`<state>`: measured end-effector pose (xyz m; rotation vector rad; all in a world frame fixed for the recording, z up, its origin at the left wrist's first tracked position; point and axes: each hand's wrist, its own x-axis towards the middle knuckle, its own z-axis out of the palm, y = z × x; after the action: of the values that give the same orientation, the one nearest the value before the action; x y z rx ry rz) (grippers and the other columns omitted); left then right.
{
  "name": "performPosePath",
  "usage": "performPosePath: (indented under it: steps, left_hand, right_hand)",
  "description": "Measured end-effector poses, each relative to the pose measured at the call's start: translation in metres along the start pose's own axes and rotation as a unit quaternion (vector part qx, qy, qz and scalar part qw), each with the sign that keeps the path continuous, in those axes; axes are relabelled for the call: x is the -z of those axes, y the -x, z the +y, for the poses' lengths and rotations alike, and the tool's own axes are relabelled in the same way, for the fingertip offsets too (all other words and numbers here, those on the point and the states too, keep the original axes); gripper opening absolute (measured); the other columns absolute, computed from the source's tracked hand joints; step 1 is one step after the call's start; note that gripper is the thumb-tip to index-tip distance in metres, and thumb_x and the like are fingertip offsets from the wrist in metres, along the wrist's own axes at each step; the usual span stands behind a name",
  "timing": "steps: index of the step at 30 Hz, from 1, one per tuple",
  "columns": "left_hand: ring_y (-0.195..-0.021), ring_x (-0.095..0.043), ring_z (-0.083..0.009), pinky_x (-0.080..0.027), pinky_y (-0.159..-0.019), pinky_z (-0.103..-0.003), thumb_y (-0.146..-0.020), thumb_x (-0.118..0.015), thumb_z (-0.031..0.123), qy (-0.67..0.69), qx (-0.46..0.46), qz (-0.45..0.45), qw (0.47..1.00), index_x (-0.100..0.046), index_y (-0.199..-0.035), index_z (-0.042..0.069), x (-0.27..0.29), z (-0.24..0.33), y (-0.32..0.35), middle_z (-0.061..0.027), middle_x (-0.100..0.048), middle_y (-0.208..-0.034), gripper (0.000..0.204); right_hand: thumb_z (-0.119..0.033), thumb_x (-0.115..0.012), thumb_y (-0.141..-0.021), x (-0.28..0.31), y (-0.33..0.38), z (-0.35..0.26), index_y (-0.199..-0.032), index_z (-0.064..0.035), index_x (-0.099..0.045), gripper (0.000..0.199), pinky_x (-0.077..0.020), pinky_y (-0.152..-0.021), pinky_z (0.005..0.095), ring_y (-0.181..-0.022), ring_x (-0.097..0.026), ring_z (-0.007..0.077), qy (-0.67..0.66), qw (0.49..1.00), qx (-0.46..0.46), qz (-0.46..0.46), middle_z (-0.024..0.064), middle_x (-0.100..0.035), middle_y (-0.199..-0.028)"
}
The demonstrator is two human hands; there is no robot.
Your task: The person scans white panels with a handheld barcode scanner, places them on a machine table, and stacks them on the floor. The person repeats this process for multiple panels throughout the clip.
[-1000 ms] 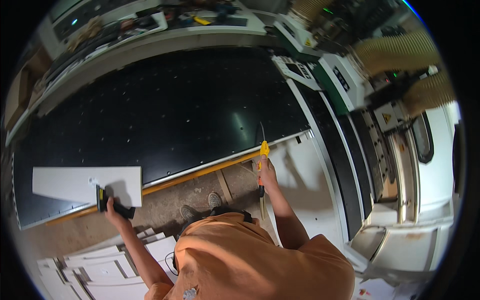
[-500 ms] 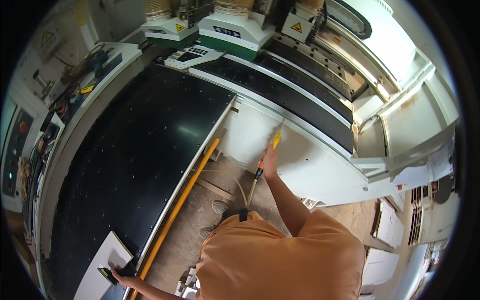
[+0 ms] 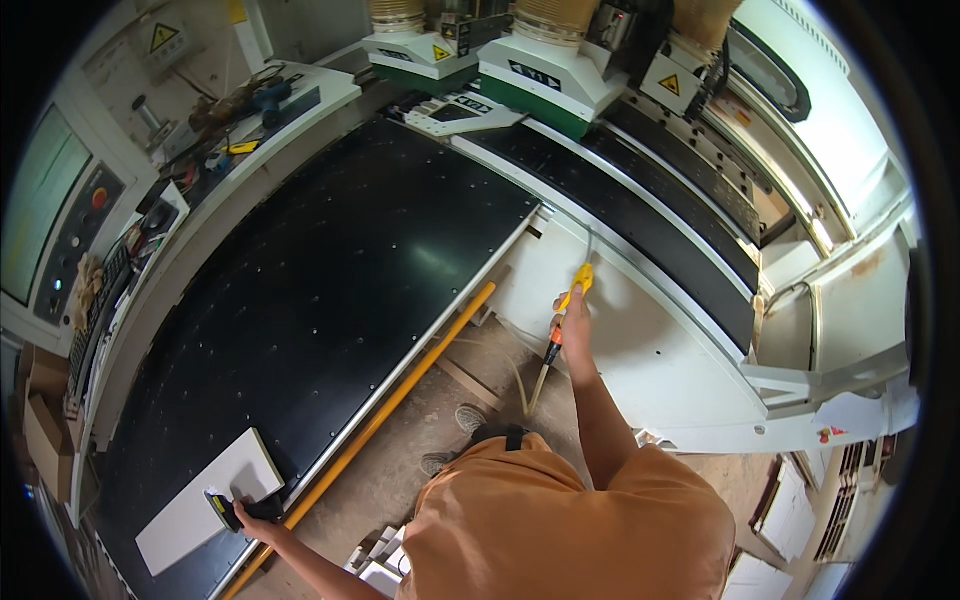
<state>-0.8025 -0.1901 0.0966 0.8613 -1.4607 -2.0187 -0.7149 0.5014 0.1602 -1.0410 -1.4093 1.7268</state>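
Two hands: right hand [image 3: 566, 318] fingers closed around yellow air gun [image 3: 572, 298]; left hand [image 3: 262, 512] gripping scanner [image 3: 222, 508] on white panel [image 3: 205, 500]

Left hand [image 3: 262, 512] mostly hidden behind small dark tool [image 3: 224, 509] on white board [image 3: 207, 499]; fingers too small to tell apart. Right hand [image 3: 566, 312] wrapped round yellow air gun [image 3: 577, 284], trigger hidden. Thin nozzle tip too fine to see clearly. Shoes [image 3: 455, 440] half hidden under head strap. Far bench clutter [image 3: 232, 105] too small to tell.
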Motion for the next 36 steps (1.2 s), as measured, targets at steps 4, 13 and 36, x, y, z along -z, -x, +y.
performPosePath:
  steps: [4,13,36]
  left_hand:
    - [-0.082,-0.061,-0.0190,-0.054,-0.070,-0.034,-0.085,-0.072,0.036,0.010,-0.006,0.000,1.000,-0.064,-0.098,0.003,-0.002,0.000,0.005,-0.0041,-0.060,-0.091,0.037]
    - [-0.078,-0.062,-0.0169,-0.053,-0.066,-0.032,-0.086,-0.070,0.036,0.004,0.010,0.034,0.999,-0.065,-0.092,0.009,-0.011,0.005,0.016,-0.0021,-0.062,-0.087,0.028]
    - [-0.048,-0.050,-0.0115,-0.033,-0.036,-0.027,-0.082,-0.070,0.035,-0.014,-0.010,0.041,0.999,-0.063,-0.090,0.007,-0.033,0.031,0.053,0.0006,-0.057,-0.072,0.030]
  right_hand:
    - [-0.052,-0.036,-0.104,-0.024,0.013,-0.003,-0.096,-0.0058,-0.049,0.049,-0.0396,-0.038,0.0265,-0.042,-0.046,0.0109,0.059,0.986,-0.027,-0.155,0.0048,-0.052,-0.078]
    - [-0.053,-0.038,-0.103,-0.046,0.029,0.000,-0.095,-0.0070,-0.052,0.049,-0.0385,-0.037,0.0256,-0.041,-0.044,0.0092,0.119,0.951,-0.111,-0.264,0.0025,-0.052,-0.071]
    - [-0.036,-0.038,-0.107,-0.111,0.163,-0.054,-0.109,-0.0051,-0.066,0.042,-0.0404,-0.053,0.0234,-0.047,-0.042,0.0047,0.265,0.464,-0.187,-0.825,-0.0021,-0.060,-0.067]
